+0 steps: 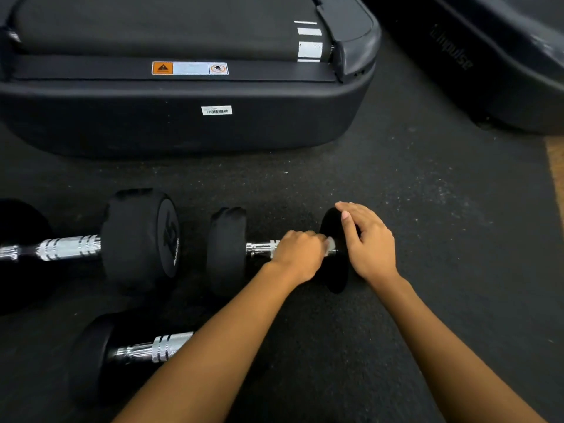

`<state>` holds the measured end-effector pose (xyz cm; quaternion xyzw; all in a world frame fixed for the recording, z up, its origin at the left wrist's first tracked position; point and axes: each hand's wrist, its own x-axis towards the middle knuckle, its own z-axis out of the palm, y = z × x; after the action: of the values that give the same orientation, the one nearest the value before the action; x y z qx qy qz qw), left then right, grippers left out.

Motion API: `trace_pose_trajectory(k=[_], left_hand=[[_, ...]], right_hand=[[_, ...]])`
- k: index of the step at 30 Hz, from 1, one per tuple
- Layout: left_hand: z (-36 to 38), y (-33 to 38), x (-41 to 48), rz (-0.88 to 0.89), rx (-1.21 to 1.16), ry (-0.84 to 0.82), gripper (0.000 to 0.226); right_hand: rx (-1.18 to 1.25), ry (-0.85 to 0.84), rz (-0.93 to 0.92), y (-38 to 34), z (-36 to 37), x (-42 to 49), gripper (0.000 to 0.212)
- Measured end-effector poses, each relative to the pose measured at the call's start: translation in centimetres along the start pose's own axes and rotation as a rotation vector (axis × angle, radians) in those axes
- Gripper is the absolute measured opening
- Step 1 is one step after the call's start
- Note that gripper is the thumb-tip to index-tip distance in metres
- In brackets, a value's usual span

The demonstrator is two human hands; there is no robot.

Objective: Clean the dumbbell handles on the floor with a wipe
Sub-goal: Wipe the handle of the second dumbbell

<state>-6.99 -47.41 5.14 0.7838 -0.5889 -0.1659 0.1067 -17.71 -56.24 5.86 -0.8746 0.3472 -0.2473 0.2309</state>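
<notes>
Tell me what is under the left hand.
A corner of a crumpled white wipe shows beyond the left hand, against the ridged chrome dumbbell handle. The rest of the wipe and that stretch of handle are hidden by the hand.

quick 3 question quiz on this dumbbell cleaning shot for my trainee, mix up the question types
1. True or false: the left hand holds the wipe against a dumbbell handle.
2. Pick one. The right hand rests on: A) the treadmill, B) the weight head right beside the wipe, C) a water bottle.
3. Fill in: the number of dumbbells in view is ____.

Key: 1 true; 2 B; 3 three.
</notes>
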Motion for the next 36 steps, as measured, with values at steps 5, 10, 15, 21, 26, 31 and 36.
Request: trace_pose_trajectory(k=[5,10,15,21,26,31,36], left_hand=[[0.9,-1.0,0.0,-0.084,0.090,0.062,0.034],[1.9,0.4,-0.3,0.020,0.038,0.177,0.020],[2.7,-0.3,-2.0,0.046,-0.086,0.414,0.032],[3.2,1.5,-1.7,0.021,-0.094,0.444,0.039],[3.3,0.5,-2.1,0.132,-0.026,0.568,0.018],[3.4,0.9,-2.1,0.095,-0.142,0.553,0.016],[3.3,0.0,-1.9,0.071,-0.103,0.493,0.012]], right_hand=[[0.001,-0.004,-0.003,0.0,0.0,-0.1,0.038],[0.007,0.002,-0.005,0.1,0.1,0.0,0.037],[0.014,0.007,-0.014,0.1,0.1,-0.1,0.037],[0.017,0.005,-0.006,0.3,0.2,-0.2,0.038],[0.015,0.006,-0.007,0.2,0.2,-0.2,0.037],[0.023,0.012,0.010,0.1,0.1,-0.2,0.037],[0.021,0.009,0.002,-0.1,0.1,-0.2,0.037]])
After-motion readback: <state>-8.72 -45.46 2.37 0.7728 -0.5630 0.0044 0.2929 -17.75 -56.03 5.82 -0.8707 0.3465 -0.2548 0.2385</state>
